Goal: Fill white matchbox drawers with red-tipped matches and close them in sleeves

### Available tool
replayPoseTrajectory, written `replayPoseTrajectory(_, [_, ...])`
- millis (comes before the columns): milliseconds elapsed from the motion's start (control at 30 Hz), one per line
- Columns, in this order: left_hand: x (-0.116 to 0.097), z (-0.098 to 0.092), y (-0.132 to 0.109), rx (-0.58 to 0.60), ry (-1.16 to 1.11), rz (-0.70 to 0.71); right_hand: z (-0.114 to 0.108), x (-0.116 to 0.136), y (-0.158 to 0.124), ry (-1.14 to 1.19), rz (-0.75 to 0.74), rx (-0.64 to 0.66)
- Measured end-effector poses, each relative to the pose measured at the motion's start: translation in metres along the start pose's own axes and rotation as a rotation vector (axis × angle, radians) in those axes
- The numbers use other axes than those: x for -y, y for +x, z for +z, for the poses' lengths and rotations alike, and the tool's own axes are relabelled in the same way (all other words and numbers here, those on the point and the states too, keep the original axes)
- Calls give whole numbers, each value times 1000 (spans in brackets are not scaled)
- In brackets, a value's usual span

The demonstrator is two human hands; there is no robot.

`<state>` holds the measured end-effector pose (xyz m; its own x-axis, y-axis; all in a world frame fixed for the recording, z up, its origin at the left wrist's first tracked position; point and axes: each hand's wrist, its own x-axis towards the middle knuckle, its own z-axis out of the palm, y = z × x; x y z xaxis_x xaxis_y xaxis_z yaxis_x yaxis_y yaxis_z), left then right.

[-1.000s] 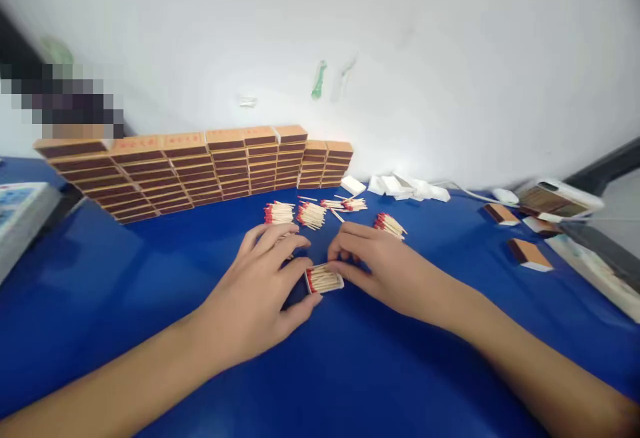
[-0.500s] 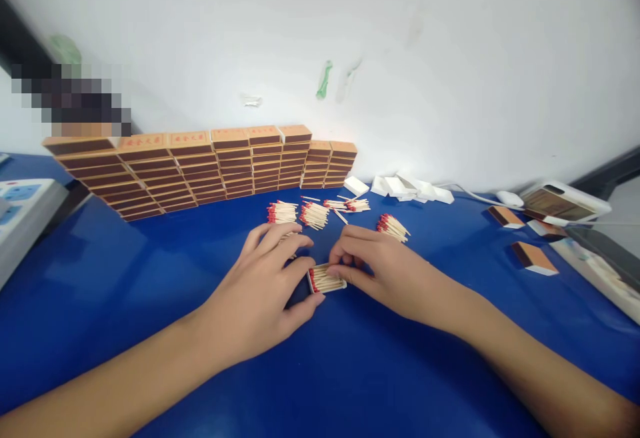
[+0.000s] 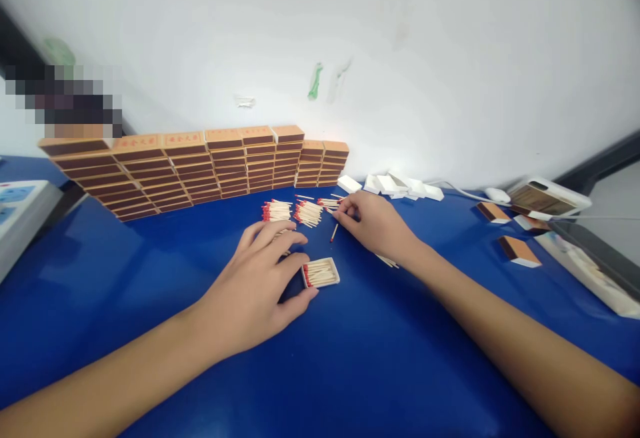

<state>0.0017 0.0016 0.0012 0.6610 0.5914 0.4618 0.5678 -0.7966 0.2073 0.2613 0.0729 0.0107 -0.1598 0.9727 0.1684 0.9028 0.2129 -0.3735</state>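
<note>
My left hand (image 3: 265,278) has its thumb and index finger around the left end of a small white matchbox tray (image 3: 338,279). Red-tipped matches (image 3: 320,271) lie side by side in the tray, heads to the left. Beyond the tray, my right hand (image 3: 375,221) is pinched at a small loose match pile (image 3: 327,202), with a match at its fingertips, partly hidden. One single match (image 3: 334,233) lies just below those fingertips. Two fuller bundles, a left match bundle (image 3: 277,211) and a middle match bundle (image 3: 309,213), sit beyond my left hand. Another bundle (image 3: 387,261) is mostly covered by my right arm.
Stacked matchboxes (image 3: 195,165) form a long wall at the back left. White empty trays (image 3: 395,185) lie against the wall. At right are loose matchbox sleeves (image 3: 520,251), a phone-like object (image 3: 553,196) and a cable. A white box (image 3: 25,218) stands at left on the blue table (image 3: 320,371).
My right hand has moved from the tray up and away to the small match pile. My left hand stays at the tray. The view has shifted slightly.
</note>
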Motion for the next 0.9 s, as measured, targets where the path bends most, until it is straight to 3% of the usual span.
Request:
replayPoseTrajectory(200, [1,0,1,9,8,-2,-9,1,-10,-85,-84,65])
replayPoseTrajectory(367, [1,1,1,4,8,-4,-22,1,-25,15,-162,87])
replayPoseTrajectory(567, [0,-1,1,19,0,-14,-38,20,-49,219,-308,377])
replayPoseTrajectory(700, [0,0,1,10,-2,-11,-34,32,-55,190,-343,402])
replayPoseTrajectory(900, [0,0,0,10,-5,-9,-24,32,-56,223,-359,396])
